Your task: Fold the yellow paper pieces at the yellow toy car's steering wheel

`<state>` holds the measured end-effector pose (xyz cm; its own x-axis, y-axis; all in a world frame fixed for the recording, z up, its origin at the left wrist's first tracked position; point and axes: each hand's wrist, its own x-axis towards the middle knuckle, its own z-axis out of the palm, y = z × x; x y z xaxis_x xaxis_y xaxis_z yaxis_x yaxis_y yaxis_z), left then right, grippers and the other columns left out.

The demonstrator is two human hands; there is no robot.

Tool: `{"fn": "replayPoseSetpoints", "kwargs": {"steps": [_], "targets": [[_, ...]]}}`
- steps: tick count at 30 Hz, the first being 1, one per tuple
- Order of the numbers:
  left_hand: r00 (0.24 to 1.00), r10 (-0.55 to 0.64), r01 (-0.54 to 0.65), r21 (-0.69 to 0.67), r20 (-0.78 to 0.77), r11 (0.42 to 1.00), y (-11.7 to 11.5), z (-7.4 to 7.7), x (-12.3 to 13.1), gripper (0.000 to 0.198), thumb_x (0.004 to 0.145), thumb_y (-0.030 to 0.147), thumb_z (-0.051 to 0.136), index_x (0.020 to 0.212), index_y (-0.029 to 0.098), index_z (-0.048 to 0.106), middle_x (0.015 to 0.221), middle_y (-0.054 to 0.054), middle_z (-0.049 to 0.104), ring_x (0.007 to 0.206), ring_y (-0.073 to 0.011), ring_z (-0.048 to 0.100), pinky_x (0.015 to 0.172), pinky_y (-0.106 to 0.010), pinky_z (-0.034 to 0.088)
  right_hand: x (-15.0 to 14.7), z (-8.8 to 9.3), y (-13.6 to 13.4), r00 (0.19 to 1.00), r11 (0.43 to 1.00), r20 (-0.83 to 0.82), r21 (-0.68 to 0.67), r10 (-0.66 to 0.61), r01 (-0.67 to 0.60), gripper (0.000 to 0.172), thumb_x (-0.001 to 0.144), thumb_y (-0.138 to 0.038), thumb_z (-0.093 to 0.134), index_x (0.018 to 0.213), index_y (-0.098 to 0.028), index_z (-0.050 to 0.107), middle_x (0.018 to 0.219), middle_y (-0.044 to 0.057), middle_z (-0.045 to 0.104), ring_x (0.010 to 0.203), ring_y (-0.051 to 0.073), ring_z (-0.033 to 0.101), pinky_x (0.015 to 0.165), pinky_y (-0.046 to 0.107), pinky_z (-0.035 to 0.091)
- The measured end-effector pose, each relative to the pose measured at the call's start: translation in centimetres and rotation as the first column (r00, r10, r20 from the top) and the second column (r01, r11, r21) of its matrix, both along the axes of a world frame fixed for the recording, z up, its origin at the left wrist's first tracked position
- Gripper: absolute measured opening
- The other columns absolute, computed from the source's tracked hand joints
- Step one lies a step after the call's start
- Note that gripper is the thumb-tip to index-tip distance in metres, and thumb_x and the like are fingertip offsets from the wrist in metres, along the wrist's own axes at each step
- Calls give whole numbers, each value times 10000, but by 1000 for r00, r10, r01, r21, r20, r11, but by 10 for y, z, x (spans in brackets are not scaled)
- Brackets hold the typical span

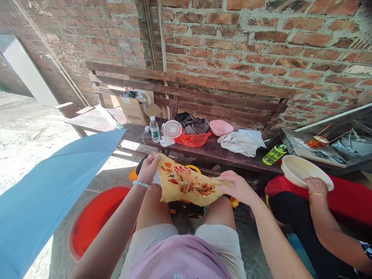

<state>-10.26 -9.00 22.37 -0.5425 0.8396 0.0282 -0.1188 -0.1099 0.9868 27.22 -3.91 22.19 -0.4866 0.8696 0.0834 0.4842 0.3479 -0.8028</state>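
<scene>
Lap: a pink top (pixel 177 259) over pale shorts (pixel 157 232), knees apart.

Left hand (pixel 148 168): fingers clamped on the upper corner of the yellow cloth (pixel 186 186); a white bead bracelet (pixel 142 185) circles the wrist.

Right hand (pixel 236 187): fingers together, closed on the cloth's far tip.

Yellow cloth: held up between both hands above the knees, sagging in the middle, smeared with red-brown scraps; its exact material is hard to tell.

Floor, left: a red plastic basin (pixel 95 221) beside the left leg, under a blue umbrella (pixel 43 197).

Co-worker, right: a hand (pixel 315 186) wearing a thin gold bangle grips the rim of a white plastic basin (pixel 305 171), tilted over a red cloth (pixel 322 192).

Counter: a dark wooden bench (pixel 221 155) carries a water bottle (pixel 155 130), a small white fan (pixel 172 129), a red plastic bag (pixel 193 139), a dark bag (pixel 193 124), a pink bowl (pixel 221 127), a white cloth (pixel 240 142) and a green bottle (pixel 274 154).

Far end: a cardboard box (pixel 135 110) stands at the counter's left, before wooden slats (pixel 188 87) and a brick wall (pixel 261 38).
</scene>
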Motion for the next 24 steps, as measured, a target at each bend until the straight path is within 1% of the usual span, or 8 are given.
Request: {"fn": "replayPoseSetpoints", "kwargs": {"steps": [2, 4, 8, 11, 16, 19, 22, 24], "targets": [[999, 34, -35, 77, 10, 996, 0, 0, 2, 384, 591, 520, 887, 712, 192, 728, 1019, -71, 728, 915, -196, 642, 749, -275, 510, -2, 7, -4, 978, 988, 195, 119, 71, -95, 153, 787, -375, 742, 805, -232, 793, 1030, 75, 686, 971, 247, 620, 911, 414, 500], [995, 11, -21, 101, 104, 995, 3, 2, 4, 364, 613, 496, 873, 767, 195, 740, 1033, -68, 729, 880, -181, 638, 726, -270, 506, -6, 13, -6, 952, 965, 305, 251, -10, -71, 176, 860, -303, 645, 751, -225, 759, 1016, 91, 688, 951, 252, 600, 881, 411, 485], [950, -20, -38, 178, 312, 983, 19, 9, 6, 377, 653, 473, 873, 879, 211, 724, 916, -38, 742, 798, -175, 656, 691, -273, 521, -30, 23, -32, 949, 926, 300, 377, -99, -23, 275, 970, -318, 576, 745, -225, 704, 915, 80, 690, 873, 228, 582, 787, 346, 438], [912, -74, -57, 301, 404, 952, 34, 20, 7, 317, 708, 407, 871, 902, 252, 673, 886, 14, 729, 849, -173, 698, 777, -288, 563, -70, 14, -76, 950, 952, 274, 219, 149, -212, 317, 992, -333, 594, 696, -226, 633, 761, 20, 639, 739, 171, 550, 670, 290, 360], [807, -329, 95, 442, 490, 892, 33, 43, 19, 189, 883, 368, 742, 844, 239, 609, 837, -3, 672, 840, -177, 711, 982, -399, 583, -143, -33, -132, 869, 871, 61, -23, 491, -491, 118, 889, -216, 681, 782, -200, 634, 793, -12, 632, 713, 131, 500, 650, 263, 312], [724, -413, 106, 503, 552, 858, 18, 54, 25, 168, 945, 334, 645, 820, 238, 588, 841, -11, 652, 811, -162, 694, 1063, -433, 560, -158, -63, -136, 842, 817, -179, -207, 509, -538, 118, 903, -304, 676, 934, -196, 713, 851, -6, 657, 738, 133, 519, 661, 246, 362], [665, -436, 56, 542, 606, 839, 2, 61, 26, 148, 967, 283, 585, 826, 237, 587, 858, -3, 655, 812, -138, 690, 1107, -418, 543, -158, -92, -128, 812, 681, -373, -447, 448, -581, 447, 909, -546, 683, 1223, -230, 723, 914, 6, 696, 694, 137, 562, 629, 251, 417], [662, -416, 11, 546, 624, 837, -6, 64, 24, 146, 968, 251, 569, 824, 233, 590, 860, 2, 663, 829, -125, 696, 1114, -387, 541, -161, -111, -119, 857, 674, -409, -539, 315, -505, 566, 916, -655, 629, 1292, -239, 703, 889, 17, 697, 636, 141, 579, 588, 261, 436]]}}
